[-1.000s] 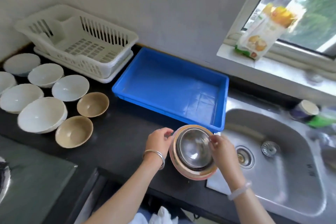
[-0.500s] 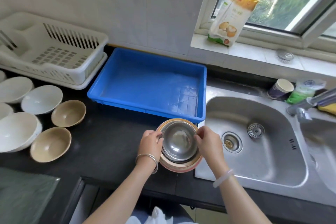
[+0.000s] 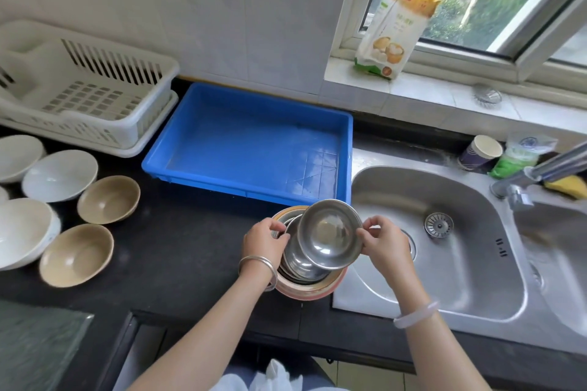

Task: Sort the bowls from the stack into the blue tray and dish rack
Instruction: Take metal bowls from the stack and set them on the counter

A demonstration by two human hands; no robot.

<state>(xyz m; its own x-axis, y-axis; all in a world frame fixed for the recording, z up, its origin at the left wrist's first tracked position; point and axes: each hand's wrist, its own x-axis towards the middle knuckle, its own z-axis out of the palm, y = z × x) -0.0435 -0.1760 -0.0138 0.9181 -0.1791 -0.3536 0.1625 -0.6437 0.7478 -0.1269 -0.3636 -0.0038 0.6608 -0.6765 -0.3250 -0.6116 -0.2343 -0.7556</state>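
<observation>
Spanning the frame from nine to five o'clock, black countertop (image 3: pixel 178 251), bare and open between the loose bowls at nine and the stack at centre. Sunk into it at three o'clock, steel sink (image 3: pixel 444 279), basin holding only its drain strainer (image 3: pixel 438 224). Filling twelve o'clock, blue tray (image 3: pixel 251 149), nothing inside, its near rim just beyond the stack. Sitting at ten o'clock against the tiled wall, white dish rack (image 3: pixel 89 95), also unloaded, touching the tray's left corner or nearly so; cannot tell which. Clustered at nine o'clock, white bowls (image 3: pixel 60 174) and tan bowls (image 3: pixel 108 198), well apart from the stack. Resting at the counter's sink-side edge, stack of bowls (image 3: pixel 305 273), steel ones nested in a pink-rimmed outer bowl. Tilted up off that stack toward two o'clock, top steel bowl (image 3: pixel 328 233), pinched at its rim by right hand (image 3: pixel 386 246); left hand (image 3: pixel 263 241) curled around the stack's left rim, steadying it. Half a second ago, same bowl seated flat in the stack with both hands at its sides.
</observation>
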